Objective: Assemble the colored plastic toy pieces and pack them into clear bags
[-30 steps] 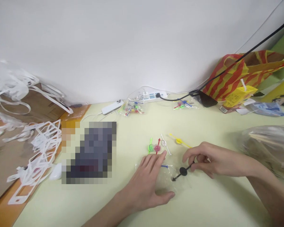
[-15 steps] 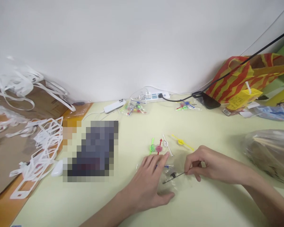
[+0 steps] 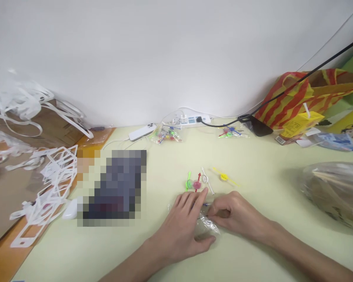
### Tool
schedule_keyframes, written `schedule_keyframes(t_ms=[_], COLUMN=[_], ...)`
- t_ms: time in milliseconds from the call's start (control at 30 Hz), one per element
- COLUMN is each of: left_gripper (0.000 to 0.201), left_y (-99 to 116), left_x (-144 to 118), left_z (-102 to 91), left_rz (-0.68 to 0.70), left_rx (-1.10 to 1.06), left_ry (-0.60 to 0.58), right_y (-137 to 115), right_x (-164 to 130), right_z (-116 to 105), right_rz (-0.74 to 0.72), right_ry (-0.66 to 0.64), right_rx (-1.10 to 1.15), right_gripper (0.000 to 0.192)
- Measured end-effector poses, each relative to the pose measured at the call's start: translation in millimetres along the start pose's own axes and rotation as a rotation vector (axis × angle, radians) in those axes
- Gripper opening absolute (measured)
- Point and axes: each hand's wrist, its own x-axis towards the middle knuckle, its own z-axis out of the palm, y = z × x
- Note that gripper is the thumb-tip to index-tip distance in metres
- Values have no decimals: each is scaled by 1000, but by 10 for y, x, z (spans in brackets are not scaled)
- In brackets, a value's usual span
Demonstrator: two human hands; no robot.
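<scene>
Right, current state:

Left hand (image 3: 184,227): yours lies flat, palm down, fingers spread loosely, pressing on the clear plastic bag (image 3: 207,227). It grips nothing.
Right hand (image 3: 235,217): fingers curled in at the bag's far-right edge, fingertips meeting your left fingertips. Whether they pinch anything, cannot tell; they are hidden.
Bag: lies flat on the pale table (image 3: 253,258) between and under both hands, crumpled, long axis roughly from your left thumb toward your right fingers, mouth direction not readable.
Blue pick (image 3: 205,204): thin stick just beyond your left fingertips, lying roughly left-right; only a short piece shows.
Beyond the hands: a row of small picks, green (image 3: 188,182), red (image 3: 197,182) and white (image 3: 206,181), their long axes pointing away from you; the yellow pick (image 3: 224,177) sits further right and lies slantwise.
Far beyond: two filled packets of picks (image 3: 165,135), a power strip (image 3: 191,118) and a black cable (image 3: 282,92).
Right of right hand: a large plastic bag of sticks (image 3: 335,192), well apart.
Left of left hand: a pixelated block, then white plastic frames (image 3: 47,188).
Obstruction: your own fingers cover the bag's far edge.
</scene>
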Motion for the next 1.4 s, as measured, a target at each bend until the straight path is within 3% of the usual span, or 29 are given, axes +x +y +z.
schedule_keyframes(t_ms=[233,367,467,567,633,667,733,800,933,1133,1267,1400], left_gripper=[109,106,104,102,101,101,103,102,90,79,84,91], left_y=[4,1,-3,-2,2,5,10,14,20,29,31,38], left_x=[-1,-10,-20,-28,-30,-29,-26,-23,-21,-31,-32,-23], left_z=[11,34,55,68,70,68,65,63,59,36,12,-14], left_rz=[37,45,27,18,14,13,13,13,2,4,29,20], left_rx=[56,66,66,56,46,42,34,34,75,68,51,27], left_ry=[10,21,24,38,43,39,32,35,45,35,32,18], right_y=[52,3,-39,-66,-95,-119,-191,-282,-408,-394,-384,-346], right_x=[18,54,68,46,36,46,117,262,681,1078,1128,1124], right_z=[294,319,183,-90,-298,-389,-507,-524,-366,-139,-105,-164], right_rz=[-17,-73,-110,-87,0,43,84,30,-158,-171,-162,-156], right_ry=[226,169,11,-114,-108,-37,117,171,-12,-159,-161,-49], right_rx=[-37,-41,-1,67,70,48,-73,-253,-612,-853,-781,-474], right_gripper=[31,40,45,37,35,34,33,29,26,17,9,11])
